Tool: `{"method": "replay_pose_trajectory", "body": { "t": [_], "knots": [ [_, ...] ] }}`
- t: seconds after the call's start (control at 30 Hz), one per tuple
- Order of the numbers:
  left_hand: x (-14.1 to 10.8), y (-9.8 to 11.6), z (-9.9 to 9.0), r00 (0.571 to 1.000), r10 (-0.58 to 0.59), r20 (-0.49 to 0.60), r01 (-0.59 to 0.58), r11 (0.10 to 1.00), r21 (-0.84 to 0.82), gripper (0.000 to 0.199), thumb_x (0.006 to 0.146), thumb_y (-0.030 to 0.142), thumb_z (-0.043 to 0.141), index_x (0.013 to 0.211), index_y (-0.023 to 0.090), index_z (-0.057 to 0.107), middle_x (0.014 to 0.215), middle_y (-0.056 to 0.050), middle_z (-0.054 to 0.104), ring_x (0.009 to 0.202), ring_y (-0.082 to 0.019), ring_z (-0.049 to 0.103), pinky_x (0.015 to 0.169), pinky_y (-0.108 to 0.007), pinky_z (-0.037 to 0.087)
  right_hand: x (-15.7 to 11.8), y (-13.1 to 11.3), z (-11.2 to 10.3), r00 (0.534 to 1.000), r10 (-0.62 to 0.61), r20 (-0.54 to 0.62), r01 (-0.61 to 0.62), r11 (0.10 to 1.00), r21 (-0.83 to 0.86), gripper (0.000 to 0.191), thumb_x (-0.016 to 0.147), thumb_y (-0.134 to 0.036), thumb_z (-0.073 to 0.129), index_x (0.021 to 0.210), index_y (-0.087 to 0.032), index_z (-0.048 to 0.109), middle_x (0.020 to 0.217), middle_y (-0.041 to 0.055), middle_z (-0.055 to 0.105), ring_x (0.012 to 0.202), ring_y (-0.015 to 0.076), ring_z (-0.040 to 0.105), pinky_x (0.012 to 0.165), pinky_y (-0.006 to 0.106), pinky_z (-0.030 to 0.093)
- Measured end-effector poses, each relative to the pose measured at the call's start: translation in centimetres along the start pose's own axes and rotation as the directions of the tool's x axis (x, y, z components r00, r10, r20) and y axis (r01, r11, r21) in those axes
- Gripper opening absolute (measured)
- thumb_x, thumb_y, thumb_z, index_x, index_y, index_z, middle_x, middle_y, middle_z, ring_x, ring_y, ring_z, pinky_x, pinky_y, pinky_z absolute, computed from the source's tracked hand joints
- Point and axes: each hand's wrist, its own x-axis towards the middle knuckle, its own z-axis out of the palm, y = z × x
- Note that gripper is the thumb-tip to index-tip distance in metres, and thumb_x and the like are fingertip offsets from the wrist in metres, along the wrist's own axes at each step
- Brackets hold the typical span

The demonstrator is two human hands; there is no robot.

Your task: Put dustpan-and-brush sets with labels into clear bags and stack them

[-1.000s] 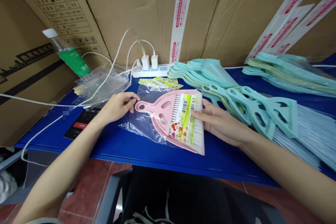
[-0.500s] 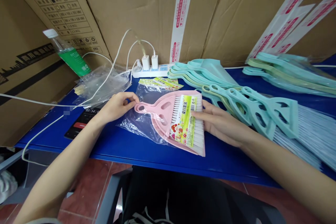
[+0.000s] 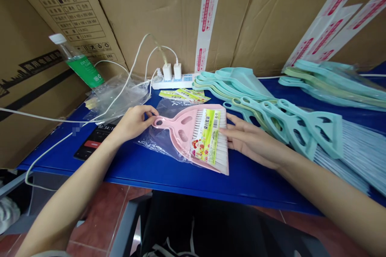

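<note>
A pink dustpan (image 3: 177,140) lies with a matching brush on top of it, handles to the left and white bristles (image 3: 223,148) to the right. A yellow-green printed card (image 3: 206,136) rests across the bristles. Around and under the handle end is a clear plastic bag (image 3: 150,144); how far it covers the set is hard to see. My left hand (image 3: 135,122) pinches at the bag's left edge, by the handle tip. At the wide end, my right hand (image 3: 251,140) grips the set, thumb over the bristles and card, fingers partly hidden behind.
Teal and green dustpans (image 3: 235,80) and brushes (image 3: 316,124) lie to the right, with more dustpans (image 3: 331,84) beyond. Printed cards (image 3: 183,95), a power strip (image 3: 187,80), cables, plastic bags (image 3: 114,92), a bottle (image 3: 81,66) and a phone (image 3: 93,140) are behind and left.
The pink dustpan, brush and card have shifted a little to the left, and my right hand has moved with them. My left hand has stayed almost in place.
</note>
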Motion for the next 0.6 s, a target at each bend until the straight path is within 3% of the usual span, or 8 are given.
{"method": "replay_pose_trajectory", "body": {
  "t": [0.13,0.27,0.33,0.6],
  "knots": [
    [-0.02,-0.06,0.01,0.999,-0.005,-0.037,0.008,0.998,0.062,0.013,0.081,0.018,0.058,0.083,0.020,0.071,0.059,0.004,0.063,0.048,-0.009,0.045,0.054,-0.022,0.036,0.16,0.06,-0.08,1.000,0.016,-0.006,-0.016,1.000,0.013,0.068,0.090,-0.011,0.054,0.150,-0.025,0.027,0.131,0.0098,0.067,0.118,0.0220,0.064,0.105,0.045,0.050],
    [-0.11,-0.02,-0.20,0.998,-0.030,-0.063,0.040,0.986,0.162,0.015,0.083,0.020,0.056,0.084,0.021,0.071,0.066,0.002,0.068,0.051,-0.011,0.050,0.056,-0.024,0.039,0.04,0.03,-0.02,0.999,0.029,-0.033,-0.029,0.999,0.015,0.089,0.091,-0.012,0.054,0.157,-0.023,-0.005,0.135,0.0128,0.063,0.116,0.0216,0.066,0.103,0.044,0.052],
    [-0.17,0.01,-0.35,0.995,-0.058,-0.077,0.074,0.970,0.233,0.016,0.084,0.021,0.056,0.085,0.021,0.071,0.071,0.001,0.069,0.053,-0.013,0.053,0.057,-0.025,0.040,-0.05,0.00,0.05,0.999,0.034,-0.040,-0.035,0.999,-0.005,0.094,0.091,-0.014,0.055,0.156,-0.021,-0.012,0.137,0.0149,0.061,0.115,0.0224,0.066,0.102,0.043,0.052],
    [-0.50,0.69,-0.56,0.977,-0.158,-0.145,0.208,0.863,0.460,0.028,0.086,0.014,0.047,0.097,0.022,0.071,0.094,-0.008,0.073,0.082,-0.026,0.068,0.066,-0.033,0.047,-0.47,-0.18,0.04,0.999,0.022,-0.026,-0.023,0.998,-0.057,0.088,0.091,-0.018,0.057,0.158,-0.026,0.000,0.145,0.0156,0.052,0.110,0.0236,0.069,0.105,0.043,0.048]
  ]
}}
